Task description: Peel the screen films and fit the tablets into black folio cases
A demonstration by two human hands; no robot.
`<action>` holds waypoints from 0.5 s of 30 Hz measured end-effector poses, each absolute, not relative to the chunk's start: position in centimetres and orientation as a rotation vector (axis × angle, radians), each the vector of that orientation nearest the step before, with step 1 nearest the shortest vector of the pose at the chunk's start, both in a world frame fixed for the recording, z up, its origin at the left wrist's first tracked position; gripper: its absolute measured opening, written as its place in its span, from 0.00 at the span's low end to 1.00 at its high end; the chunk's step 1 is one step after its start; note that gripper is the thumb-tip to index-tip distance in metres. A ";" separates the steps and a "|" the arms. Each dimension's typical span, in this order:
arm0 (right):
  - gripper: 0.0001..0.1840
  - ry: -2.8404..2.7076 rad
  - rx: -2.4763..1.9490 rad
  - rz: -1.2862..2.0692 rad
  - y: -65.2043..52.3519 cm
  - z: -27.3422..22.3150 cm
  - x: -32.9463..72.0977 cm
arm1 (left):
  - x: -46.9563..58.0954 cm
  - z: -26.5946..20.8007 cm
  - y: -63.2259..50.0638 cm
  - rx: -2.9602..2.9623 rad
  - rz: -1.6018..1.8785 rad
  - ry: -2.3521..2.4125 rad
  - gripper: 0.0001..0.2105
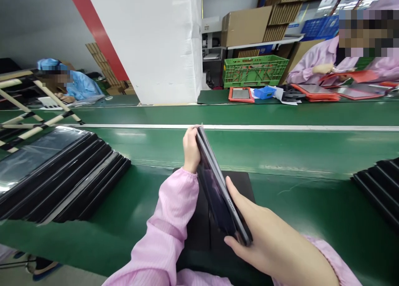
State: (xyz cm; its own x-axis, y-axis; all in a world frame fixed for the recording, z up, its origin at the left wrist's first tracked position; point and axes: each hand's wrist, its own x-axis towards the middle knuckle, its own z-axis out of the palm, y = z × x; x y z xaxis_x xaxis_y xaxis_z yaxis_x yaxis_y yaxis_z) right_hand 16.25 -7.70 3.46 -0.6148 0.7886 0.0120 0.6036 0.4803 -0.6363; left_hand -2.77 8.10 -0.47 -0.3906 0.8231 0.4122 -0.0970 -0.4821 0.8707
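A dark tablet [215,190] with a glossy screen and small speaker holes along its edge is held up on its side, tilted, in front of me. My left hand [190,149] grips its far end, with the fingers partly hidden behind it. Around its near end, my right hand [262,228] has the thumb and fingers closed. Under the tablet lies a flat black cover [238,184] with a seam down its middle, partly hidden by my arms and the tablet.
To the left, a stack of flat black items [71,173] has a glossy top. Another black stack [380,186] stands at the right edge of the green table [305,207]. Across it are a green crate [254,70], a red-framed tablet [241,94], a blue tray [264,92] and two people.
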 end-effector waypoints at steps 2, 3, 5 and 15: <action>0.59 -2.442 -1.242 0.872 -7.3 2.9 16.5 | -1.5 -0.4 8.9 1.199 1.911 0.948 0.15; 0.60 -2.445 -1.266 0.899 -7.1 2.8 16.7 | -0.8 -0.6 9.3 1.200 1.897 0.892 0.14; 0.63 -2.438 -1.280 0.990 -6.6 2.9 16.9 | 0.2 -1.4 10.0 1.212 1.881 0.802 0.12; 0.36 -2.143 -1.107 1.226 -1.6 2.5 18.5 | 1.5 -3.1 11.5 1.329 1.813 0.654 0.13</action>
